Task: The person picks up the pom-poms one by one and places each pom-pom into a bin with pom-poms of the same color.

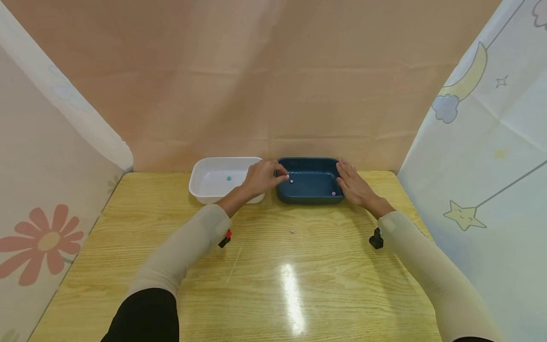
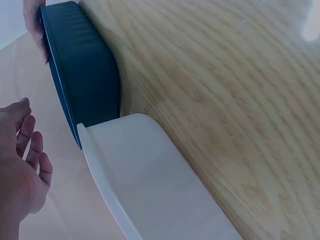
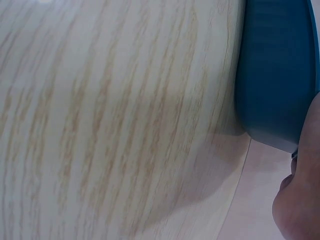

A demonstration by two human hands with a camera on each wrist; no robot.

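Note:
My left hand (image 1: 264, 178) is over the left end of a dark blue rectangular tub (image 1: 312, 200), its thumb and forefinger pinching what looks like a tiny pale pink ball (image 1: 287, 176). Inside that tub lie two more small pink balls (image 1: 334, 194), one near the left end and one at the front right. My right hand (image 1: 353, 186) rests with extended fingers against the tub's right end. Left of it stands a white tub (image 1: 201, 187), partly covered by my left hand, with a small green ball (image 1: 228, 178) in it.
One small pink ball (image 1: 292, 231) lies on the wooden table (image 1: 256, 275) in front of the blue tub. Both tubs stand at the table's back edge, close to a tan backdrop (image 1: 213, 95). Patterned white panels (image 1: 504, 156) flank the table.

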